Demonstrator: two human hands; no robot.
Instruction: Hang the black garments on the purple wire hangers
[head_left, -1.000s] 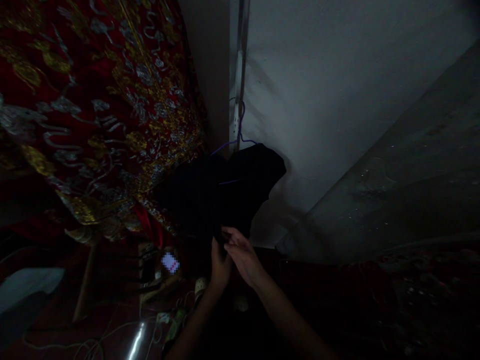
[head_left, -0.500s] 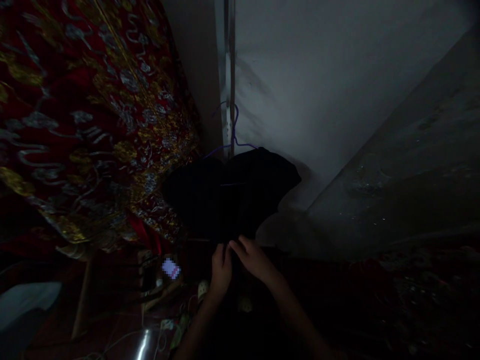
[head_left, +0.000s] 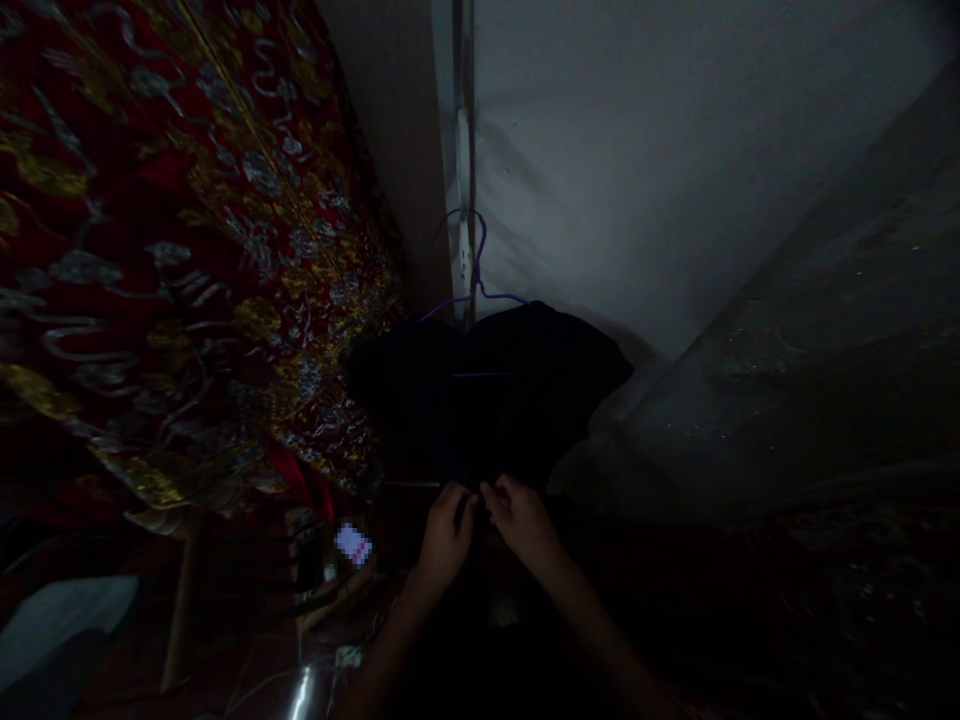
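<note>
A black garment point(head_left: 487, 395) hangs on a purple wire hanger point(head_left: 474, 275) against a pale wall. My left hand point(head_left: 444, 535) and my right hand point(head_left: 525, 520) meet at the garment's lower front, side by side. Both hands have their fingers curled and pinched on the dark cloth near its hem. The light is dim and the exact spot each finger grips is hard to make out.
A red cloth with gold and silver embroidery point(head_left: 165, 240) hangs at the left. A grey sparkly fabric point(head_left: 810, 370) slopes down at the right. Below lie cables, a small lit screen point(head_left: 352, 545) and a wooden frame leg point(head_left: 178, 625).
Both hands have slid lower along the garment and come closer together at its hem. The garment has spread wider to the right on the hanger.
</note>
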